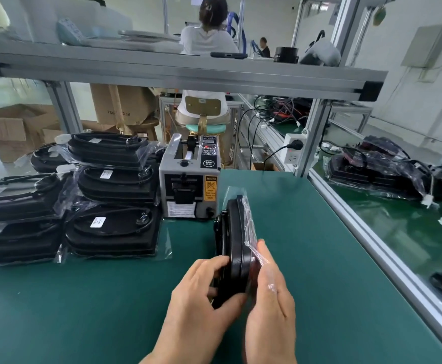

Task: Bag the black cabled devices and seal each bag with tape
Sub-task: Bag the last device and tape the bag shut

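Factory line; green tabletop [83,298]. Near the front edge, black cabled device [234,248] stood on edge inside a clear bag [248,222], left-hand grip [201,292] curled round its back, right-hand grip [269,292] clamped on the bag's film. Bagging seemingly near done. Next, probably: fold the flap, then fetch a strip from the tape dispenser [188,179] at the far edge. Bagged stacks [109,227] along the left edge.

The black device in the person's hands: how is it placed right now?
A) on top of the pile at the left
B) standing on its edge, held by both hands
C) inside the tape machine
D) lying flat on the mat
B: the black device, partly in a clear bag, stands on edge on the green mat, with the left hand and right hand gripping its near end.
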The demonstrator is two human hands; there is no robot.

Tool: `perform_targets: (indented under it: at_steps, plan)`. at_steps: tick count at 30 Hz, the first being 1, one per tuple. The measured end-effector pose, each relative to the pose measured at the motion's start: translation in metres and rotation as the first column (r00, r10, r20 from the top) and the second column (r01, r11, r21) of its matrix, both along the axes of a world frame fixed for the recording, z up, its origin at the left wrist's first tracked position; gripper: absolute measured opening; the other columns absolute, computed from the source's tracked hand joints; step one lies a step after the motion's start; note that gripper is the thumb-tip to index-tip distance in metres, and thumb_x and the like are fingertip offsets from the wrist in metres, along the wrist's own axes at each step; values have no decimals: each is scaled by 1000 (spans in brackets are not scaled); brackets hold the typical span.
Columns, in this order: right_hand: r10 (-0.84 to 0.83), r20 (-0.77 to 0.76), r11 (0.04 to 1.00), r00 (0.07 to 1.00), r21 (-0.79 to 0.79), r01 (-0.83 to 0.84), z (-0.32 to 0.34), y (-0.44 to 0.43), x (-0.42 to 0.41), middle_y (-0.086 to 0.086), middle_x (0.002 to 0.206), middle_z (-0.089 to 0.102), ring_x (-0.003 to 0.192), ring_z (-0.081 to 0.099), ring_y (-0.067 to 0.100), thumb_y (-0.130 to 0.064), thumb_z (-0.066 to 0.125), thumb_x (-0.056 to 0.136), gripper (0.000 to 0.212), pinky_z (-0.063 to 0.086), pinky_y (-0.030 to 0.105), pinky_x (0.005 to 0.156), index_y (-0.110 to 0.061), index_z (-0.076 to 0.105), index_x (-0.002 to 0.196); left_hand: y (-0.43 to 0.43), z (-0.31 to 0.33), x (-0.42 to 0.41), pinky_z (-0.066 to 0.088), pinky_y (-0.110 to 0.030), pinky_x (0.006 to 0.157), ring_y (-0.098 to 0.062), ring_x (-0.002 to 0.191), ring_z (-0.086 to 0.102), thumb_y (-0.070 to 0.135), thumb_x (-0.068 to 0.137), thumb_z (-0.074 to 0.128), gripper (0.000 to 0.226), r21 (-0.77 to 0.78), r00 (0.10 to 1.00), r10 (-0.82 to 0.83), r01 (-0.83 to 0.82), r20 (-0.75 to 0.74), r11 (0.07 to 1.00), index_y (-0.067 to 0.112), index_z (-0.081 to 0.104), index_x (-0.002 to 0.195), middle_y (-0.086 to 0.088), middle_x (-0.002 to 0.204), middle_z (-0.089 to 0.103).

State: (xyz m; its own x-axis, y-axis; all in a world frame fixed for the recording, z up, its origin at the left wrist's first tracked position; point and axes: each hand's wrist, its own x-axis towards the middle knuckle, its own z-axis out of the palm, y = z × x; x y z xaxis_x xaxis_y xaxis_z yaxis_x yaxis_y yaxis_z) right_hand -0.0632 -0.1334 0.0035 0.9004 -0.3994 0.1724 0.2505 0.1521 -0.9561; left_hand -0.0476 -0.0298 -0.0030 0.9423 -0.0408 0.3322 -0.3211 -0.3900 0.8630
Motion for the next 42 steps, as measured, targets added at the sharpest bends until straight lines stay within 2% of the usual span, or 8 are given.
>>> perform_targets:
  at_steps: [3, 7, 10, 17, 20, 33, 37, 42]
  plan:
    - [14, 27, 990, 1000, 139, -17, -4, 3, 0, -20, 135, 62, 129, 53, -2, -24, 42, 103, 35, 40, 28, 109, -28, 64, 130, 3, -2, 0, 55, -22, 80, -4, 95, 66, 18, 70, 87, 54, -9, 998, -10, 9, -55, 1000, 42, 65, 114, 21, 108, 63]
    - [6, 67, 963, 998, 268, -24, -5, 3, 0, -12, 127, 69, 119, 63, 4, -35, 46, 94, 39, 53, 14, 87, -25, 68, 125, 5, -3, 0, 57, -29, 84, -4, 98, 66, 15, 73, 86, 54, -22, 998, -22, 21, -65, 1000, 38, 66, 117, 18, 108, 64]
    - [46, 42, 987, 998, 154, -52, -1, 0, -1, -21, 133, 63, 128, 53, -3, -41, 58, 97, 36, 44, 20, 103, -31, 63, 132, 8, -3, 0, 56, -25, 83, -3, 98, 66, 16, 73, 86, 54, -24, 998, -22, 21, -60, 999, 40, 65, 117, 20, 109, 65]
    - [184, -26, 976, 983, 121, -179, -4, -4, 9, -8, 116, 74, 107, 70, 7, 12, 59, 91, 61, 52, 11, 84, -31, 54, 134, 16, 12, 1, 48, -10, 79, 5, 99, 62, 35, 72, 82, 34, 47, 1000, -14, 15, -8, 999, 49, 67, 99, 26, 104, 65]
    - [163, -9, 986, 987, 47, -163, -7, -3, 12, -10, 121, 72, 111, 67, 4, 13, 56, 92, 58, 50, 10, 86, -27, 55, 135, 24, 29, 20, 46, -11, 75, -2, 91, 64, 28, 81, 77, 15, 23, 1000, 30, -30, 2, 999, 40, 73, 89, 21, 95, 68]
    - [165, -37, 986, 986, 11, -164, -15, -5, 11, -19, 130, 65, 125, 58, 2, 3, 62, 94, 56, 47, 26, 107, -35, 55, 135, 7, 75, 60, 40, -7, 63, 5, 70, 56, 24, 82, 78, 17, 264, 992, -106, 119, -64, 957, 29, 70, 69, 20, 80, 62]
    - [172, -35, 985, 985, -1, -172, -12, -4, 11, -21, 132, 63, 126, 56, -1, 2, 61, 94, 55, 44, 25, 109, -36, 54, 134, 5, 82, 59, 37, -15, 59, 4, 72, 54, 30, 92, 65, 19, 457, 989, -131, 147, -67, 877, 29, 61, 73, 14, 79, 58]
    - [168, -41, 986, 985, -2, -168, -12, -2, 12, -14, 138, 61, 131, 53, 3, 5, 58, 95, 57, 41, 36, 115, -36, 53, 135, 1, 75, 54, 46, -28, 70, -6, 77, 52, 29, 98, 51, 20, 477, 992, -120, 117, -24, 871, 27, 51, 77, 11, 88, 51]
